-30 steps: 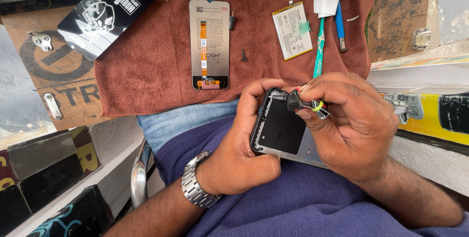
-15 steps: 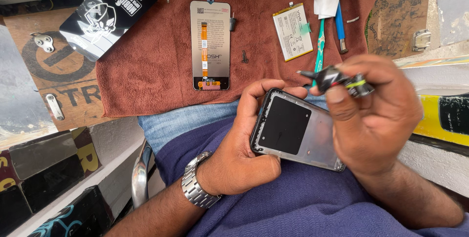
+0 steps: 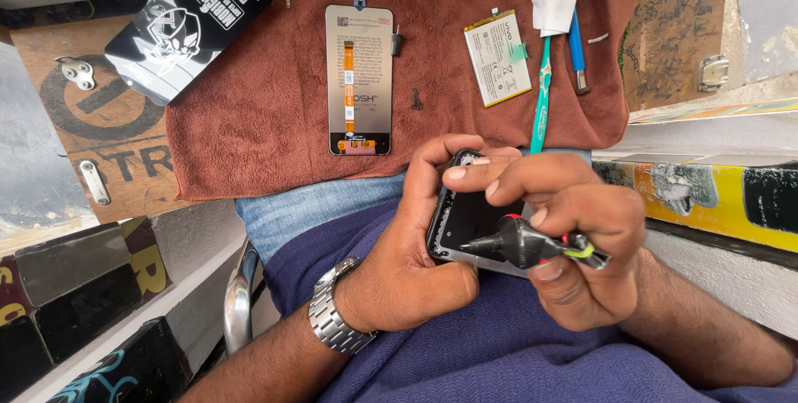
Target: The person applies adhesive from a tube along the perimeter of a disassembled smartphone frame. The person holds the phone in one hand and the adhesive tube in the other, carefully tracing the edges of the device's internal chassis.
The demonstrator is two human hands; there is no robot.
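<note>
Head view: my left hand (image 3: pixel 407 253) cradles the phone shell (image 3: pixel 470 224) over my lap, grip wrapped round its edge, the shell's dark inside bare. My right hand (image 3: pixel 573 237) pinches a small black tool (image 3: pixel 519 247), tip touching the shell. Screen panel (image 3: pixel 359 79) and battery (image 3: pixel 497 57) lie on the brown towel (image 3: pixel 249 120).

Left hand (image 3: pixel 416 245) is curling palm-up over the lap, fingers wrapping round, thumb stretching across the top, wrist bent inward. Right hand (image 3: pixel 573 245) is crossing in from the right, thumb and fingers pinching closed, index finger extending leftward.
</note>
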